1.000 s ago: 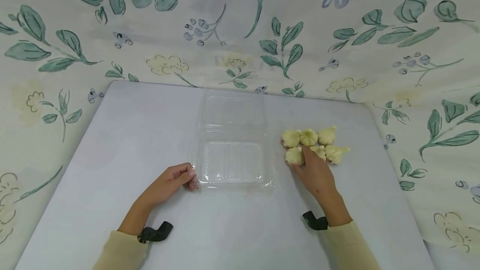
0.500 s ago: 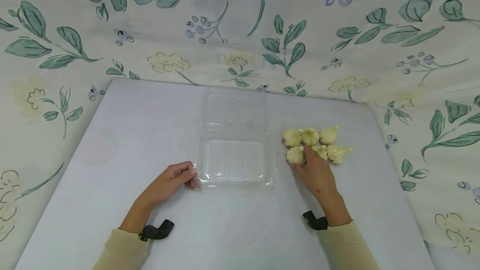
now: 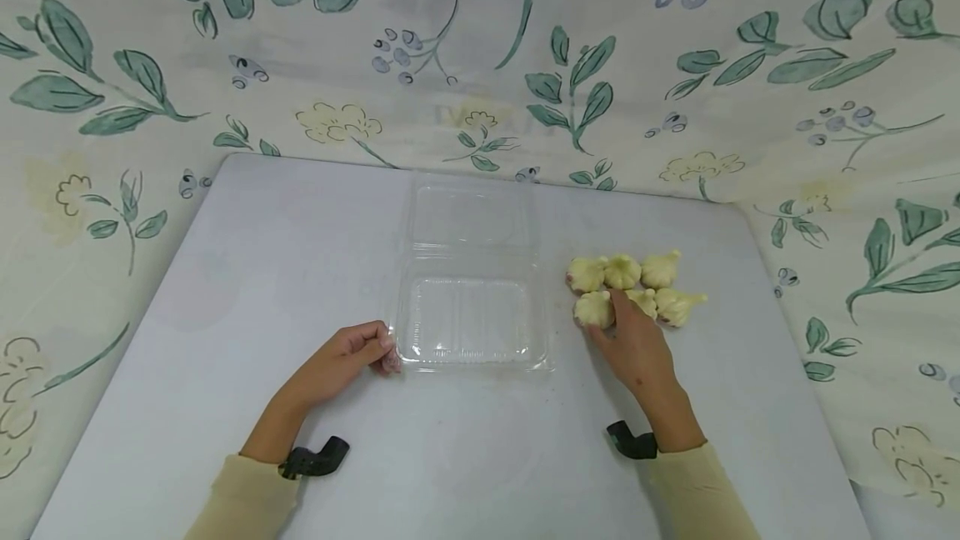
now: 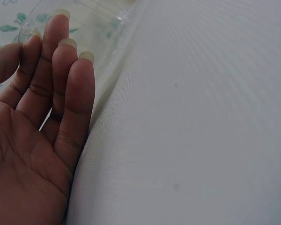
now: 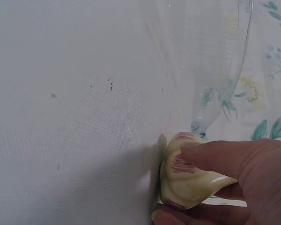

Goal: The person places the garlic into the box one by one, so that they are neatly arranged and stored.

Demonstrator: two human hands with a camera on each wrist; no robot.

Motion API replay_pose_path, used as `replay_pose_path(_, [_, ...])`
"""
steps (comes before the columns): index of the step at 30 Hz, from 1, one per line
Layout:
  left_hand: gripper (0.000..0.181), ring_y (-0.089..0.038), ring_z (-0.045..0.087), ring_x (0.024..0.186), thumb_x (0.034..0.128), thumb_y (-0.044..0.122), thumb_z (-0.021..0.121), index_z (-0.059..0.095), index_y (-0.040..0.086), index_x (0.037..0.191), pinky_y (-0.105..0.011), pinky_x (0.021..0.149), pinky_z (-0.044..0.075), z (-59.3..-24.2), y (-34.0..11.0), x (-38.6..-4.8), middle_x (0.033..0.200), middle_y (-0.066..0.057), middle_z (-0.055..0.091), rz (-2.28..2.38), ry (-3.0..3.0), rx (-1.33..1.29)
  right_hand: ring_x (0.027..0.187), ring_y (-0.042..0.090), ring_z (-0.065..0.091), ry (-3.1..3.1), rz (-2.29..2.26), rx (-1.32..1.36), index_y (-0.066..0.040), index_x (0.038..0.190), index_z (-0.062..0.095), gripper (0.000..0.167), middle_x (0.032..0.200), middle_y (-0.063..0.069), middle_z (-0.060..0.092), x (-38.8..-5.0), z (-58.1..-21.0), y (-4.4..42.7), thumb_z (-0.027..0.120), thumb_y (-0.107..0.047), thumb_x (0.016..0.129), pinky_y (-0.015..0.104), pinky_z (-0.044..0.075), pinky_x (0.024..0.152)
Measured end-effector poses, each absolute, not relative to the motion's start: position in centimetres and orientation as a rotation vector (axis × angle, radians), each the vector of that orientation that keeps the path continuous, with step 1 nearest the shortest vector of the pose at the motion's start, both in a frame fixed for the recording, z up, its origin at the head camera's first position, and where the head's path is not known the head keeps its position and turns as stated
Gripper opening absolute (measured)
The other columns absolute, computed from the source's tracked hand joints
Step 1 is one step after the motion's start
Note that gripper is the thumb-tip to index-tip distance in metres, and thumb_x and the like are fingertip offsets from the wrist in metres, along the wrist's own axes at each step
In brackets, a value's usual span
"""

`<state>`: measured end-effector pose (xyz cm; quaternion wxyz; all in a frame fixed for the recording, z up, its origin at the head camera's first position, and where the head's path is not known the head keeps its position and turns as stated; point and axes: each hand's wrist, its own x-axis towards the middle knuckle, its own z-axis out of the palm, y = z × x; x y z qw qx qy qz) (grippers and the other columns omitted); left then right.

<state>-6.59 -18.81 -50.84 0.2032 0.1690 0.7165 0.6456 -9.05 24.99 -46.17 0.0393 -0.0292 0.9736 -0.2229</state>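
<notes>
— One garlic bulb [image 3: 592,309], cream with pink streaks, pinched in the right hand [image 3: 637,357]. Thumb on one side, fingers on the other, parted only by the bulb's own width.

— Raised, or down on the table?

— Close against the white tabletop [image 3: 465,457] in the right wrist view; cannot tell whether lifted at all.

— And in the left hand [image 3: 348,361]?

— Pinching the rim of a clear plastic clamshell container [image 3: 472,260] at its 8 o'clock corner, thumb and forefinger nearly together, remaining fingers extended.

— Where, from the pinched bulb?

— At 9 o'clock, near but apart. Unfolded flat: base [image 3: 472,323] toward 6 o'clock, lid [image 3: 472,215] toward 12.

— Any more garlic?

— Five more. Back-row bulbs [image 3: 622,272], three of them, from 12 round to 2 o'clock; two front-row bulbs [image 3: 678,307] at 3, the closer one partly hidden behind the hand.

— Farther out?

— Tan sleeves [image 3: 243,498] coming in from 5 and 7 o'clock, with a black wrist camera [image 3: 315,458] at each cuff. Past the table, floral cloth [image 3: 420,119] from 9 o'clock over 12 to 3.
</notes>
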Motion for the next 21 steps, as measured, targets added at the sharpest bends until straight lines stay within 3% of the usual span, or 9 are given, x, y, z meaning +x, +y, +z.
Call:
replay_pose_path(7, [0.024, -0.026, 0.07, 0.085, 0.1111, 0.012, 0.051, 0.061, 0.002, 0.091, -0.032, 0.076, 0.058, -51.1, -18.9, -6.7, 0.089, -0.013, 0.072, 1.802, 2.004, 0.48, 0.123, 0.049, 0.06, 2.987, -0.69, -0.087, 0.008, 0.148, 0.045, 0.065, 0.14, 0.032, 0.058, -9.0, -46.2, 25.1, 0.075, -0.02, 0.098, 0.06, 0.051, 0.096])
replay_pose_path(21, [0.025, -0.027, 0.07, 0.085, 0.1113, 0.013, 0.051, 0.062, 0.002, 0.092, -0.033, 0.076, 0.058, -51.3, -18.8, -6.7, 0.089, -0.013, 0.071, 1.805, 2.011, 0.461, 0.095, 0.04, 0.072, 3.012, -0.786, -0.11, 0.007, 0.137, 0.052, 0.055, 0.115, 0.026, 0.07, -8.4, -44.0, 24.7, 0.077, -0.02, 0.096, 0.053, 0.059, 0.077])
